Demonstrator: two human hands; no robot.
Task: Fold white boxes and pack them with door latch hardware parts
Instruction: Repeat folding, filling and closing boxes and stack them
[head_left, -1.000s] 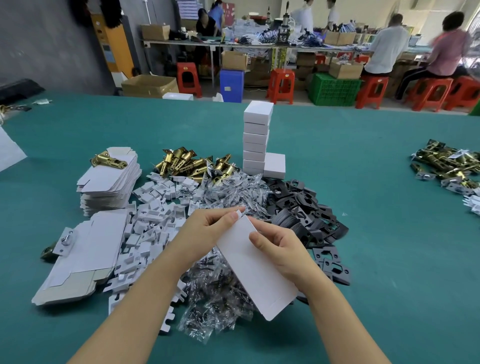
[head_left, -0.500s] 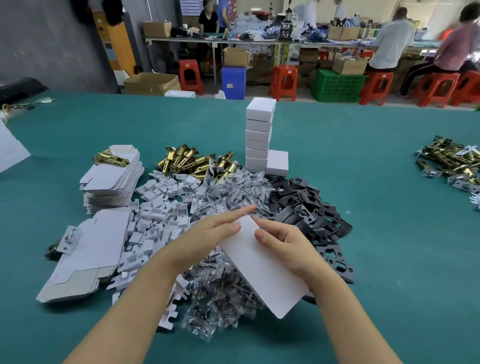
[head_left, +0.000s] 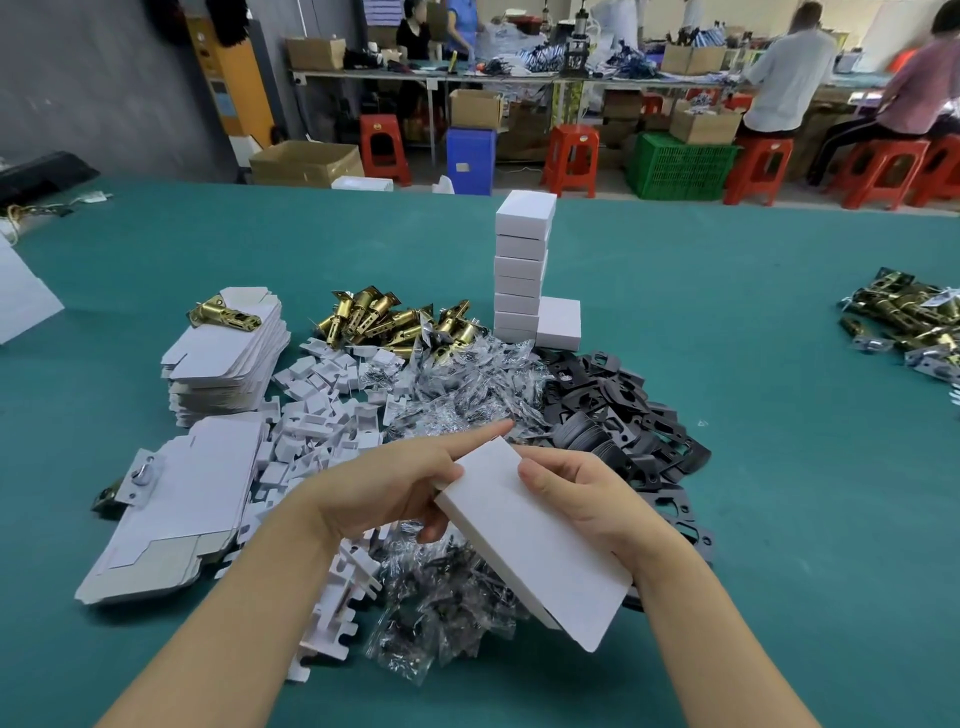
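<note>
White box (head_left: 537, 540), folded shut, sits between both hands above the bagged screws (head_left: 447, 613), its long axis running from far-left to near-right. Right hand (head_left: 582, 493) grips its right side; left hand (head_left: 395, 483) holds the far-left end, index finger extended.

Both hands hold a white box (head_left: 535, 540) above the green table (head_left: 779, 467). The left hand (head_left: 395, 488) grips its left edge, one finger pointing. The right hand (head_left: 587, 499) grips its right side. Behind the box stands a stack of white boxes (head_left: 522, 265).
</note>
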